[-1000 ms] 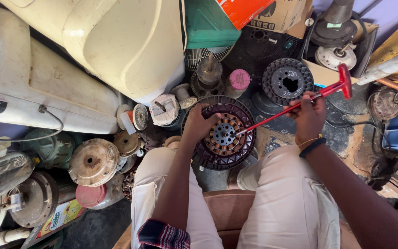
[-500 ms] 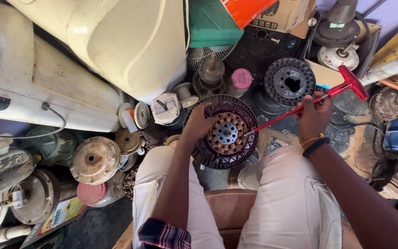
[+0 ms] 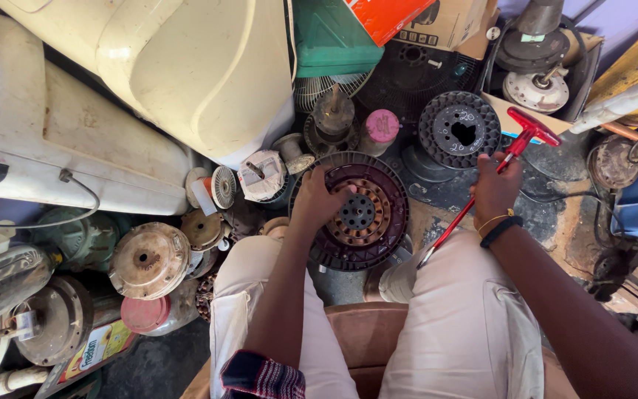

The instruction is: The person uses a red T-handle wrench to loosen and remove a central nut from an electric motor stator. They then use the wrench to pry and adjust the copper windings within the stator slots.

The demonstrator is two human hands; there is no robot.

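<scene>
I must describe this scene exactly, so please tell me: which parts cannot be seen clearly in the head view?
- Left hand: its palm and what its fingertips press on the stator disc are hidden by the hand itself.
- Red tool: its middle is covered by the right hand; its tip shape is too small to tell.
- Disc lower edge: hidden by the knees.
- White casing: cut by the top edge.

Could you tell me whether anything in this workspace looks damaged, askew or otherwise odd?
Nothing looks freshly broken. The left hand rests on the round motor stator, and the right hand holds a red T-handle tool. The worn motor housings lie heaped and tilted on the floor.
</scene>
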